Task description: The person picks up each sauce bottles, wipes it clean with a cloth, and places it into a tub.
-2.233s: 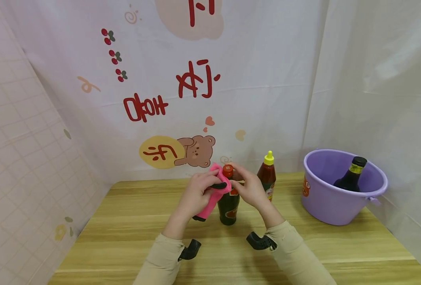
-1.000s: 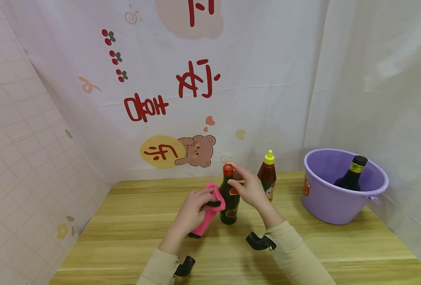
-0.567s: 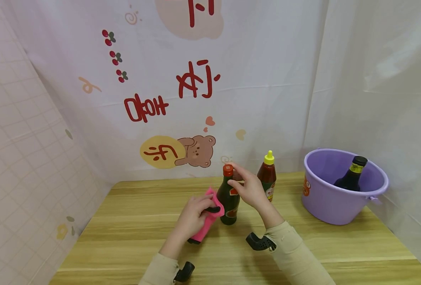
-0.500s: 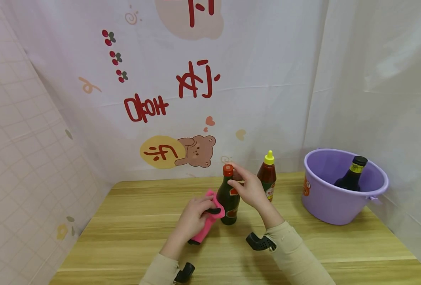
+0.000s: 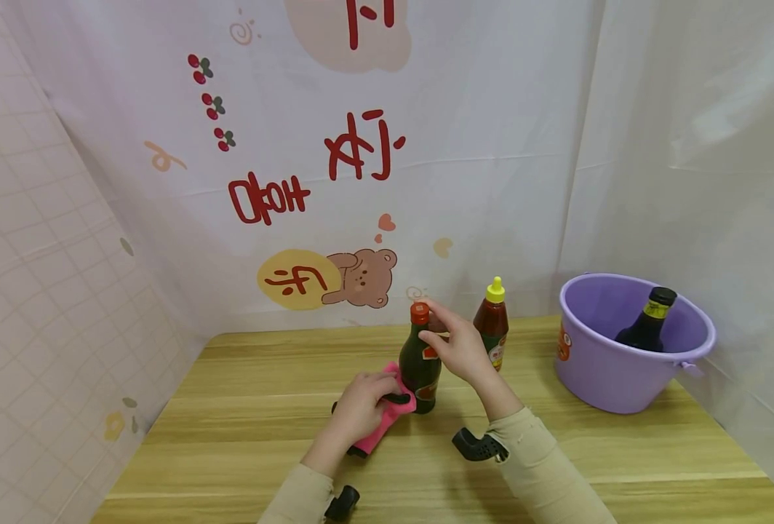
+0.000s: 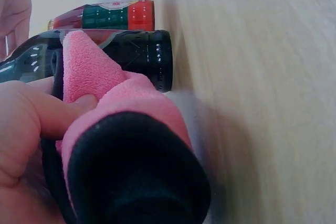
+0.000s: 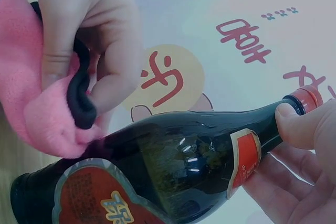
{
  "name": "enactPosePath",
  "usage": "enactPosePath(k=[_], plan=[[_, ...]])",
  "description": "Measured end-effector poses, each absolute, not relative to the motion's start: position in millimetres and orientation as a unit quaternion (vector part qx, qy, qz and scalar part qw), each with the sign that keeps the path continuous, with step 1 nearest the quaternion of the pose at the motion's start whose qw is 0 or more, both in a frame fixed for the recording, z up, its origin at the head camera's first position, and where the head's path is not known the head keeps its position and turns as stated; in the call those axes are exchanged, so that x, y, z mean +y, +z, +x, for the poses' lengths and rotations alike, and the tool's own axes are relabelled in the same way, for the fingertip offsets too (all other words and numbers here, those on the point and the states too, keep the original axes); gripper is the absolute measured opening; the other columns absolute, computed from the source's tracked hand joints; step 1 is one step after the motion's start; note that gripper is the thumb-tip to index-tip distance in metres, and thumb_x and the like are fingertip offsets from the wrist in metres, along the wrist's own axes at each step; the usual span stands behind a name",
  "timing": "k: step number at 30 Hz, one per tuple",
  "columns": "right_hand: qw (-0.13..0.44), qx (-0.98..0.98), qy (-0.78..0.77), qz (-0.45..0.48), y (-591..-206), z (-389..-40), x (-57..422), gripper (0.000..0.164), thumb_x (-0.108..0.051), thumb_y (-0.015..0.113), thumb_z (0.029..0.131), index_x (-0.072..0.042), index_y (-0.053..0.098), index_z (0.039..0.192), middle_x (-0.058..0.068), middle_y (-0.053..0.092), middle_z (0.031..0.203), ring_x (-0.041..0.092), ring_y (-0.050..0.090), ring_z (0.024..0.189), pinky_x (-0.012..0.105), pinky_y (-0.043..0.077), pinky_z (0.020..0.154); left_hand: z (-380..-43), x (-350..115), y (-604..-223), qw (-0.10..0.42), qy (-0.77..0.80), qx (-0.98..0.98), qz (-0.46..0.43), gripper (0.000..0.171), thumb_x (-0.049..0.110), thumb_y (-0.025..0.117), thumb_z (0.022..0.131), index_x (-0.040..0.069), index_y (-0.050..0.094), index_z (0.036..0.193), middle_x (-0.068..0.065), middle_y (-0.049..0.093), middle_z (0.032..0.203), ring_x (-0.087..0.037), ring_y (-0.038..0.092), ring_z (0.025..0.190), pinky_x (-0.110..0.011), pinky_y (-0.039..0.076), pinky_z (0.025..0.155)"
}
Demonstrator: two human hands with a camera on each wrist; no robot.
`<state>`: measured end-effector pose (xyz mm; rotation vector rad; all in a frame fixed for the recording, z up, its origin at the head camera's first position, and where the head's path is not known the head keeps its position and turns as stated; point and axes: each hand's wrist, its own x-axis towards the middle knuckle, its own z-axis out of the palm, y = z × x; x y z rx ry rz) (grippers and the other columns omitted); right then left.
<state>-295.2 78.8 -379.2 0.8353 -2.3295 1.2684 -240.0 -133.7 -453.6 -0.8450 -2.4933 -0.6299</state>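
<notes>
While the right hand (image 5: pixel 462 348) grips the dark bottle (image 5: pixel 418 364) up high, the left hand (image 5: pixel 359 405) below it, pinching the pink cloth (image 6: pixel 123 92), should probably press gently and evenly.

Pink cloth (image 5: pixel 385 422) in left grip (image 5: pixel 362 405) against dark bottle (image 5: pixel 417 364), right grip (image 5: pixel 460 347) at its neck (image 5: pixel 418 332).

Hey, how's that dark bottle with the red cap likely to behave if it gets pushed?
Pushed near the top, the dark bottle would likely tip rather than slide, as it stands tall and narrow. Its shiny, glass-like surface suggests it could be slippery and breakable. The right hand gripping it near the top should steady it somewhat.
</notes>
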Motion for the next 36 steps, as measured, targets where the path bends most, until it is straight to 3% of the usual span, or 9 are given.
enactPosePath(k=[7, 18, 24, 27, 32, 36], plan=[[0.181, -0.822, 0.452, 0.295, -378, -294, 79, 0.055, -0.009, 0.071, 0.091, -0.013, 0.053, 0.143, 0.013, 0.069, 0.116, 0.029, 0.069, 0.099, 0.045, 0.058, 0.077, -241, -131, -455, 0.173, -0.205, -0.918, -0.292, 0.032, -0.013, 0.068, 0.075, 0.014, 0.072, 0.091, 0.005, 0.072, 0.091, -0.014, 0.065, 0.084, -0.032, 0.046, 0.077], [0.178, -0.820, 0.456, 0.296, -380, -295, 78, 0.056, -0.007, 0.071, 0.091, -0.012, 0.052, 0.143, 0.014, 0.069, 0.116, 0.029, 0.069, 0.099, 0.045, 0.058, 0.078, -245, -140, -458, 0.132, -0.223, -0.917, -0.302, 0.037, -0.016, 0.065, 0.074, 0.014, 0.073, 0.094, 0.005, 0.072, 0.091, -0.015, 0.066, 0.086, -0.038, 0.050, 0.086], [0.183, -0.821, 0.452, 0.295, -381, -296, 79, 0.057, -0.008, 0.072, 0.090, -0.011, 0.052, 0.143, 0.013, 0.069, 0.116, 0.029, 0.069, 0.099, 0.045, 0.058, 0.078, -247, -155, -447, 0.180, -0.250, -0.910, -0.277, 0.038, -0.015, 0.068, 0.074, 0.019, 0.070, 0.090, 0.006, 0.071, 0.089, -0.014, 0.066, 0.082, -0.033, 0.055, 0.075], [0.182, -0.822, 0.453, 0.292, -381, -295, 79, 0.056, -0.009, 0.072, 0.090, -0.012, 0.053, 0.143, 0.013, 0.069, 0.115, 0.029, 0.069, 0.099, 0.045, 0.058, 0.078, -248, -158, -430, 0.226, -0.265, -0.903, -0.251, 0.034, -0.013, 0.070, 0.076, 0.018, 0.069, 0.090, 0.005, 0.071, 0.091, -0.016, 0.067, 0.083, -0.036, 0.054, 0.079], [0.184, -0.824, 0.450, 0.289, -380, -294, 79, 0.056, -0.009, 0.072, 0.090, -0.013, 0.053, 0.142, 0.013, 0.070, 0.113, 0.029, 0.069, 0.098, 0.045, 0.058, 0.078, -247, -152, -395, 0.283, -0.285, -0.883, -0.243, 0.028, -0.010, 0.070, 0.081, 0.014, 0.072, 0.095, -0.004, 0.071, 0.116, -0.022, 0.064, 0.114, -0.047, 0.045, 0.093], [0.189, -0.826, 0.445, 0.290, -381, -295, 78, 0.056, -0.009, 0.073, 0.090, -0.012, 0.053, 0.142, 0.014, 0.070, 0.112, 0.030, 0.069, 0.098, 0.046, 0.057, 0.078, -245, -142, -373, 0.298, -0.288, -0.872, -0.261, 0.024, -0.005, 0.072, 0.084, 0.015, 0.072, 0.097, -0.006, 0.068, 0.125, -0.021, 0.057, 0.124, -0.045, 0.044, 0.097]])
